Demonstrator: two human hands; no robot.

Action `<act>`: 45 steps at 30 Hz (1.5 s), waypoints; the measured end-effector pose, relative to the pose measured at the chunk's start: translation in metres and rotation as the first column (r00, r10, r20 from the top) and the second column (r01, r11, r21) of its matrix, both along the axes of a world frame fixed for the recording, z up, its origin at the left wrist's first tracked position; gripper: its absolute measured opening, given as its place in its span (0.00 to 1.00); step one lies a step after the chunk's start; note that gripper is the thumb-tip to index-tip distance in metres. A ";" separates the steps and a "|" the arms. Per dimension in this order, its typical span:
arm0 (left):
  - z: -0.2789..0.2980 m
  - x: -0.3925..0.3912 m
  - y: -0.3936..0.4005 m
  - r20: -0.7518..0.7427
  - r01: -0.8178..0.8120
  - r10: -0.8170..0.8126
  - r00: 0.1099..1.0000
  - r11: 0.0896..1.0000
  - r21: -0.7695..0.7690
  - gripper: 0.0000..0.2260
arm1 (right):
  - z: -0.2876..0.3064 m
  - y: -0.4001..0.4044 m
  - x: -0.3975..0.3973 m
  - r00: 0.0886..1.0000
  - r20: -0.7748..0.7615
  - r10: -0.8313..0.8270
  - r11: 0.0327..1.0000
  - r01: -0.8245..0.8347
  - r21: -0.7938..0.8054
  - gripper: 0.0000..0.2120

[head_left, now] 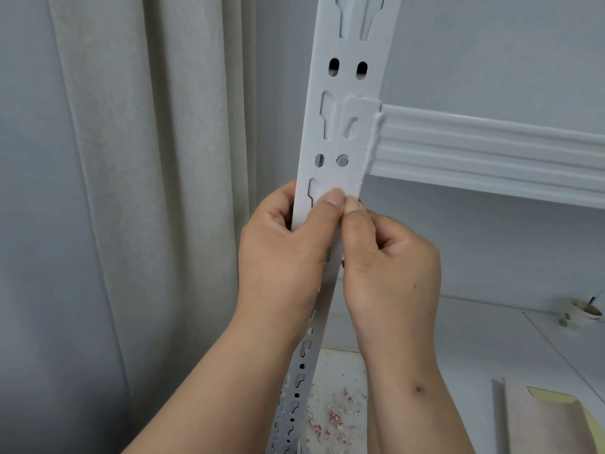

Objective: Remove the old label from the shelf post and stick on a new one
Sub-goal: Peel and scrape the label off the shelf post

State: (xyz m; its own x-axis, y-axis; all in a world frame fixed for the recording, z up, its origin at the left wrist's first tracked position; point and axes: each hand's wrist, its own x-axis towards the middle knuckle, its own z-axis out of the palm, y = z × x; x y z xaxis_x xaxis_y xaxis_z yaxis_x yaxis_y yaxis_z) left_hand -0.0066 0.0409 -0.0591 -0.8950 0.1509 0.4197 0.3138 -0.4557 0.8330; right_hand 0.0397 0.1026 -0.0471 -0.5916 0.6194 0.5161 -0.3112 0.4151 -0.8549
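— Shelf post (347,93), where does it stand?
— Upright in the middle, white and full of slots, with a pale curtain (131,158) hanging to its left and a ribbed white crossbeam (491,149) hooked onto its right edge.
— Anything in the way?
— Both hands cover the post below the beam's bracket, so no label can be made out there.
— Any containers?
— One paper cup (584,314) far right on the lower shelf board (458,322); a thin dark stick stands in it, and the rest of its contents cannot be told. Red and white scraps (334,417) lie on the board near the post's foot, and a yellow-edged sheet (563,417) lies at the bottom right.
— And the hands?
— The left hand (281,253) wraps round the post's left edge, thumb pressed on its face. The right hand (389,260) is curled just beside it, thumb tip touching the left thumb, pinching at the post's face; whether it has hold of anything cannot be told.
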 end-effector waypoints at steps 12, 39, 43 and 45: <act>-0.007 -0.004 -0.004 -0.088 0.013 -0.020 0.996 0.996 -0.084 0.08 | 0.000 0.003 0.002 0.999 0.030 0.019 0.998 -0.021 0.054 0.24; 0.000 0.004 -0.003 0.015 -0.036 0.036 0.999 0.999 -0.039 0.05 | 0.003 -0.001 -0.002 0.999 0.018 -0.041 0.999 0.041 0.006 0.25; 0.005 0.007 0.001 0.047 -0.079 0.081 0.996 0.996 -0.033 0.06 | 0.009 0.001 -0.003 0.998 0.028 -0.051 0.998 0.052 -0.038 0.26; 0.004 0.006 0.001 0.057 -0.080 0.082 0.995 0.996 -0.033 0.06 | 0.009 0.001 -0.002 0.999 0.030 -0.041 0.999 0.042 -0.034 0.27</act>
State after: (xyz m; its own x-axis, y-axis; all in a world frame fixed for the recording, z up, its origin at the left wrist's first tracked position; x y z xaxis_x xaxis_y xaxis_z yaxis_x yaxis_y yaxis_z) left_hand -0.0004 0.0421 -0.0548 -0.9276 0.0890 0.3628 0.2991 -0.4051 0.8640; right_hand 0.0375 0.1040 -0.0378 -0.5794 0.6611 0.4767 -0.2685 0.3974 -0.8775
